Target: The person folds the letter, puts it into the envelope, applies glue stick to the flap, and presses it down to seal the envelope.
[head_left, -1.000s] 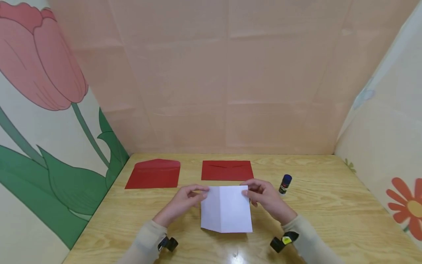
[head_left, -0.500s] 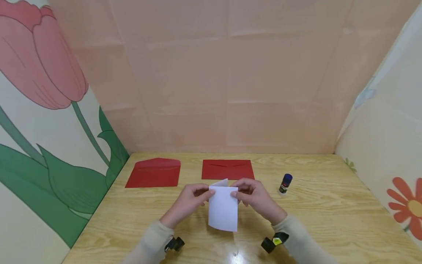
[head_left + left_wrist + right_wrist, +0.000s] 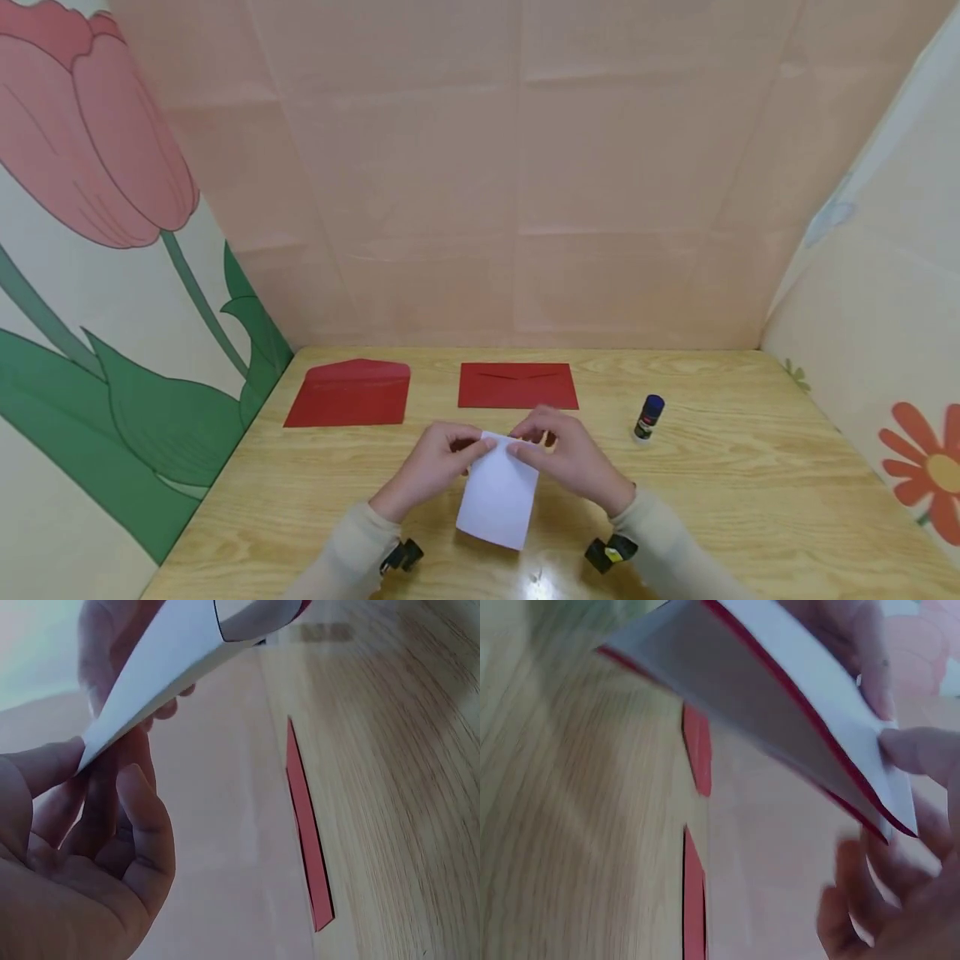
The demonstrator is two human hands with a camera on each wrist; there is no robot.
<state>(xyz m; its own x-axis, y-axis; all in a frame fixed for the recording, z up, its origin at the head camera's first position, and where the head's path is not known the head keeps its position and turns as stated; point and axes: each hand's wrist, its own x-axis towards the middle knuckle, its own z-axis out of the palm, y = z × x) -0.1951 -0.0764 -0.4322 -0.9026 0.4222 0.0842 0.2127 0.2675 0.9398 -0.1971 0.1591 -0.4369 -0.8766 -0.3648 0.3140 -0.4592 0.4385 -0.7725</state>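
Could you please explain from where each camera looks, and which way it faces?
Head: on the person's head, facing forward and down at the white paper; left hand, right hand and both sleeves show.
Left wrist: on that wrist, its picture sideways, facing past the white paper to the backdrop; both hands show partly.
Right wrist: likewise on its wrist, looking at the white paper's red-edged open side; parts of both hands show.
Shared: head and right wrist views both include two red envelopes.
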